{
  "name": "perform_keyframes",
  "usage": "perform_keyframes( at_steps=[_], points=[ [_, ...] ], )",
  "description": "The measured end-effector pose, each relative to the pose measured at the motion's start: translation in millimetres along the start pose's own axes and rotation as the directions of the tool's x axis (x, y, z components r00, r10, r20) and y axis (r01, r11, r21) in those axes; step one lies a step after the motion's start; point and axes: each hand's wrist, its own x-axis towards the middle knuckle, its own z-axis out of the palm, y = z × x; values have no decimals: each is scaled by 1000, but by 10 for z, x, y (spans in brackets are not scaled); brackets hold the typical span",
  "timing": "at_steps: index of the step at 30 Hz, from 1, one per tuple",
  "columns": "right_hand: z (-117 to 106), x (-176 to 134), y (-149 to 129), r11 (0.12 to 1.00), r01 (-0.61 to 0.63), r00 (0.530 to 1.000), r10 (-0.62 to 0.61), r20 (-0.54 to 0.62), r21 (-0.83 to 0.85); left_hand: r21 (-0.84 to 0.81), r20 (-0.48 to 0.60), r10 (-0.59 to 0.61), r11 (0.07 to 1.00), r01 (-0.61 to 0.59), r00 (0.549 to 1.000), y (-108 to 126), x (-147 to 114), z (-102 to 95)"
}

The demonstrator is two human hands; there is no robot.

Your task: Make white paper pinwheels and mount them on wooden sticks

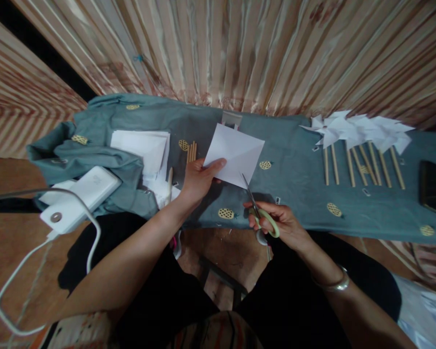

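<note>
A square sheet of white paper (236, 152) with faint creases is pinched at its left edge by my left hand (200, 178), thumb on top. My right hand (276, 220) grips a pair of scissors (268, 222) with pale green handles. The scissor blades point up and left, and their tips meet the paper near its lower right corner. Several thin wooden sticks (192, 151) lie just beyond my left hand. To the left sits a stack of white paper (141, 145), partly covered by a fold of cloth.
Paper pinwheels on sticks (363, 131) lie in a row at the right. A dark phone (435, 186) rests at the far right edge. A white power bank (82, 198) with a cable stands at the left. Grey-green pineapple-print cloth (298, 174) covers the table, with a curtain (218, 53) behind.
</note>
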Motion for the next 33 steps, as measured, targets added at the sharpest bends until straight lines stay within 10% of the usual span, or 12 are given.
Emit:
perform_keyframes(
  at_steps=[33],
  points=[
    [6,2,31,1000,-27,999,27,-36,3,-15,9,-28,999,28,1000,-5,-21,18]
  ],
)
